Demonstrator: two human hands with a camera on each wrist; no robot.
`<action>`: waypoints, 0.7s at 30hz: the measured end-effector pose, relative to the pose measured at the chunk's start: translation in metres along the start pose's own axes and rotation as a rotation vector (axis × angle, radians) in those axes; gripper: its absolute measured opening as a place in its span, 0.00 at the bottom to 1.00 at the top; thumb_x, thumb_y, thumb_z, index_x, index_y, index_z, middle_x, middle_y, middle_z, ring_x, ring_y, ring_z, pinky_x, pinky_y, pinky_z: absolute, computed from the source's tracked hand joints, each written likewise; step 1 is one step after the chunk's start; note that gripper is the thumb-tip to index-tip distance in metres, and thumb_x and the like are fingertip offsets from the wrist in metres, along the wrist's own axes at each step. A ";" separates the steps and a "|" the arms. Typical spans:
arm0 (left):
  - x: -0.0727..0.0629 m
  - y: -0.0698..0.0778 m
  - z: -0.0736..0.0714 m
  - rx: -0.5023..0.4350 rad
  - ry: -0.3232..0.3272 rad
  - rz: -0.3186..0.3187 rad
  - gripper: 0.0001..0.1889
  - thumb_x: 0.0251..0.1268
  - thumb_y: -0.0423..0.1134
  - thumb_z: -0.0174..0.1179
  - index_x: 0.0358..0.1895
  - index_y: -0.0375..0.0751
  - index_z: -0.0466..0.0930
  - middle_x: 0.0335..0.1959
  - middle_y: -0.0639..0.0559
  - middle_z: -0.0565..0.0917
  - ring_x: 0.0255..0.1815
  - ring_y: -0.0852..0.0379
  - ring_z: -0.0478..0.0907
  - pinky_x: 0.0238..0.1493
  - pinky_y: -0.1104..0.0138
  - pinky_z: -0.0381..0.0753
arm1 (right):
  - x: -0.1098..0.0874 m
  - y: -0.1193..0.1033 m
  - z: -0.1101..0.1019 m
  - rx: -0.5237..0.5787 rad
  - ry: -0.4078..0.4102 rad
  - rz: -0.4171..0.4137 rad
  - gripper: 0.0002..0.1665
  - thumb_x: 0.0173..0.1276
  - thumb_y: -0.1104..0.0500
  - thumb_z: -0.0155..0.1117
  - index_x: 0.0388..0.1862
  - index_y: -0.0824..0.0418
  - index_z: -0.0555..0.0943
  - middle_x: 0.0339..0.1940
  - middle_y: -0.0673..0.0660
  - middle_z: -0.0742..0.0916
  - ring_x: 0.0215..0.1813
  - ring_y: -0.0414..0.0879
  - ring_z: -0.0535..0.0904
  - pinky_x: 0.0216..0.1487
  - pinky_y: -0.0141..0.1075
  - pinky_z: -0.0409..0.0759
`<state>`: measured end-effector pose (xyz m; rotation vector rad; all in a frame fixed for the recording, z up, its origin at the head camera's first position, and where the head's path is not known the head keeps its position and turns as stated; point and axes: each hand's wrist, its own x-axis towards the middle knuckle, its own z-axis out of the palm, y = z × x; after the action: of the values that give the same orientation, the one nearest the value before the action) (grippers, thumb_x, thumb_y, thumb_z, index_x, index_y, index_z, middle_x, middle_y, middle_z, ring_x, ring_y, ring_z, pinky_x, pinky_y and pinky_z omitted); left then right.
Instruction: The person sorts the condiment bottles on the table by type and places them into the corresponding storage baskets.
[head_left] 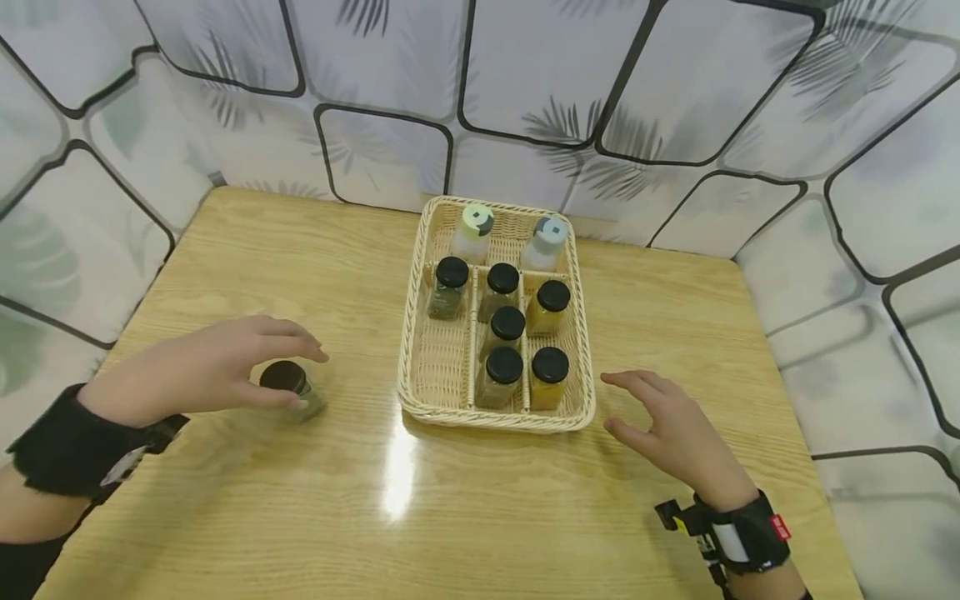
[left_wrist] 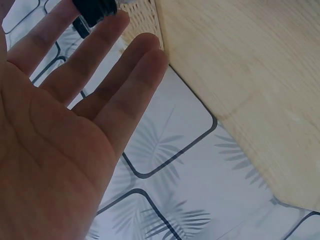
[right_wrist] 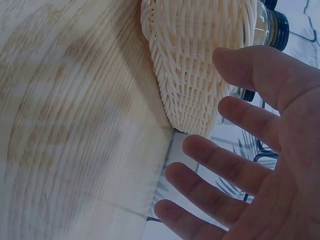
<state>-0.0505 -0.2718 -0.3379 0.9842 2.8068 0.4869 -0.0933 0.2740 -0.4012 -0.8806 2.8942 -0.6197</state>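
A small glass jar with a dark lid (head_left: pixel 283 377) stands on the table left of the basket. My left hand (head_left: pixel 217 362) is around it from the left, thumb on its near side and fingers reaching past its far side; the thumb hides part of the jar, and contact cannot be told. In the left wrist view the fingers of the left hand (left_wrist: pixel 65 135) look extended and loose. My right hand (head_left: pixel 667 425) hovers beside the right rim of the wicker basket (head_left: pixel 442 367), fingers spread. In the right wrist view that hand (right_wrist: pixel 270 150) holds nothing.
Inside the basket, black-lidded jars (head_left: pixel 504 367) stand in the compartments, some with yellow contents (head_left: pixel 550 375). Two shaker bottles, one green-topped (head_left: pixel 474 229) and one blue-topped (head_left: pixel 546 240), stand at the back. A patterned wall covering (head_left: pixel 390 158) borders the wooden table (head_left: pixel 480 517).
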 end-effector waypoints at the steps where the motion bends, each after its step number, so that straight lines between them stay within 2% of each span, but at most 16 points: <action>1: -0.002 0.000 0.002 0.003 0.008 0.006 0.23 0.59 0.56 0.70 0.58 0.58 0.81 0.57 0.61 0.81 0.57 0.52 0.79 0.53 0.54 0.82 | 0.000 0.000 0.000 -0.001 0.001 0.001 0.35 0.64 0.51 0.74 0.69 0.52 0.75 0.62 0.56 0.81 0.63 0.57 0.77 0.58 0.56 0.78; 10: -0.011 0.003 0.012 0.022 0.072 0.052 0.24 0.56 0.53 0.73 0.56 0.59 0.81 0.55 0.64 0.81 0.53 0.56 0.82 0.49 0.57 0.85 | -0.002 0.000 0.001 -0.011 -0.001 0.013 0.34 0.64 0.52 0.74 0.69 0.52 0.75 0.62 0.56 0.81 0.63 0.57 0.77 0.57 0.56 0.79; 21: -0.014 0.005 0.015 0.029 0.088 0.062 0.25 0.55 0.52 0.74 0.56 0.55 0.82 0.54 0.64 0.81 0.52 0.58 0.82 0.46 0.61 0.85 | -0.006 -0.002 0.002 0.001 -0.006 0.032 0.34 0.65 0.50 0.72 0.69 0.52 0.75 0.63 0.55 0.80 0.63 0.57 0.77 0.57 0.56 0.79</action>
<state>-0.0330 -0.2732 -0.3499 1.0845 2.8758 0.5107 -0.0865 0.2747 -0.4027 -0.8333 2.8968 -0.6145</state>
